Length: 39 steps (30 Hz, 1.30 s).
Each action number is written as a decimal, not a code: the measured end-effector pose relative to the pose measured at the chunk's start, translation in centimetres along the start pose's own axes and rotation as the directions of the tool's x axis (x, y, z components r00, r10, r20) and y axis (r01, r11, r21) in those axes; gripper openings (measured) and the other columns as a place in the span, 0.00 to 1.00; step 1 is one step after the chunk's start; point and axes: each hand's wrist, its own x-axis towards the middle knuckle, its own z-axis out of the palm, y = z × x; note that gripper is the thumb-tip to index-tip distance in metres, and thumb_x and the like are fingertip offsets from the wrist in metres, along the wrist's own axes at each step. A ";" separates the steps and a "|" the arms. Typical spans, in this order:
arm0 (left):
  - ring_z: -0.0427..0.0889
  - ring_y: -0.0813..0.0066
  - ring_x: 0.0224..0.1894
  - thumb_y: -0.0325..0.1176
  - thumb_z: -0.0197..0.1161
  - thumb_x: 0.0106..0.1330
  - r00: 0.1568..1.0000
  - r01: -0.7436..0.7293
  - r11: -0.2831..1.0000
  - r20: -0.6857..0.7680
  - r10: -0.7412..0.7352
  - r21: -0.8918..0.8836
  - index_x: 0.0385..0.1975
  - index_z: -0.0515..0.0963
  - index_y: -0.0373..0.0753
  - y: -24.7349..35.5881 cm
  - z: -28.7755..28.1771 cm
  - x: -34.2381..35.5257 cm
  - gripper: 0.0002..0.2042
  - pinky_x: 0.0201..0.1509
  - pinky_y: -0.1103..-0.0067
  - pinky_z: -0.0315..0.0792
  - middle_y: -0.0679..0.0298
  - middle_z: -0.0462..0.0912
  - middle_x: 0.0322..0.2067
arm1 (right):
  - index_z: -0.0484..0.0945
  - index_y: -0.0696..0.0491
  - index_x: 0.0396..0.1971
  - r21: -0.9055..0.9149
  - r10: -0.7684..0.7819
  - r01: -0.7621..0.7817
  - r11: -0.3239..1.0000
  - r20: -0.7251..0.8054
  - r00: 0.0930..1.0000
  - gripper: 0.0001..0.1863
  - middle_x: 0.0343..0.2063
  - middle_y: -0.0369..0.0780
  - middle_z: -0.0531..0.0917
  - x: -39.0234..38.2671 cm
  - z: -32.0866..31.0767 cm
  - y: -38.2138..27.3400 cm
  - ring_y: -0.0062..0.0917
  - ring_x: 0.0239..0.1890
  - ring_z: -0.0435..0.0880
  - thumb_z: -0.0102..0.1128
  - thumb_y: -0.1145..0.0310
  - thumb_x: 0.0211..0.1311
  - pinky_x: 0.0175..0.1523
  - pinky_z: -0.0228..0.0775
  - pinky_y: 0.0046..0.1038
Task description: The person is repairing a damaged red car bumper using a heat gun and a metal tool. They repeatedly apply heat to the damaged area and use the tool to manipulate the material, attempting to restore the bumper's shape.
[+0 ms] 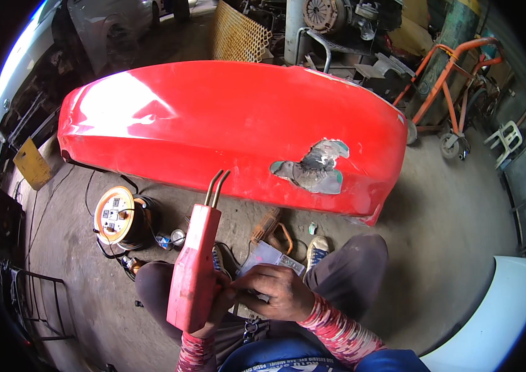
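My left hand [217, 309] is closed around a red two-pronged hot stapler [193, 273], held upright with its bent metal prongs pointing away from me. The tool's body hides most of that hand. Close beside it, my right hand [278, 290] has its fingers bent and pinched together near the left fingers; whatever lies between them is hidden. Beyond both hands, a long red car bumper [213, 118] stretches across the view. A ragged grey patch [319, 167] with a dark middle marks its right half. In the picture, the prong tips overlap the bumper's lower edge.
An orange cable reel [123, 208] stands on the left, with small cans [177, 237] beside it. Between my feet lie an orange power tool [266, 224] and a clear plastic case [264, 255]. An orange hand truck [446, 84] stands far right; a white panel [492, 313] is near right.
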 end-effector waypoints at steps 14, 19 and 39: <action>0.82 0.66 0.43 0.21 0.63 0.60 0.995 0.038 0.960 0.097 -0.012 -0.278 0.55 0.64 0.40 -0.2 0.6 0.1 0.24 0.50 0.71 0.79 0.59 0.78 0.42 | 0.86 0.58 0.42 0.371 0.146 -0.132 0.919 -0.012 0.989 0.13 0.36 0.42 0.87 -1.0 0.0 0.4 0.28 0.38 0.88 0.74 0.73 0.56 0.43 0.79 0.26; 0.81 0.69 0.42 0.20 0.64 0.60 0.998 0.015 0.979 0.064 -0.002 -0.203 0.54 0.66 0.40 -0.1 1.3 0.2 0.23 0.49 0.72 0.79 0.60 0.78 0.42 | 0.86 0.58 0.44 0.437 0.256 -0.242 0.866 0.028 0.966 0.15 0.38 0.40 0.87 -1.2 -0.5 0.2 0.23 0.40 0.87 0.75 0.73 0.57 0.46 0.78 0.24; 0.73 0.81 0.32 0.21 0.64 0.64 0.964 -0.264 0.963 0.017 0.264 0.050 0.46 0.74 0.38 -1.7 2.2 0.8 0.12 0.37 0.82 0.69 0.69 0.74 0.32 | 0.81 0.60 0.50 0.764 0.462 -0.444 0.468 0.216 0.860 0.13 0.43 0.39 0.86 -2.1 -0.3 0.3 0.19 0.45 0.85 0.67 0.76 0.67 0.51 0.77 0.21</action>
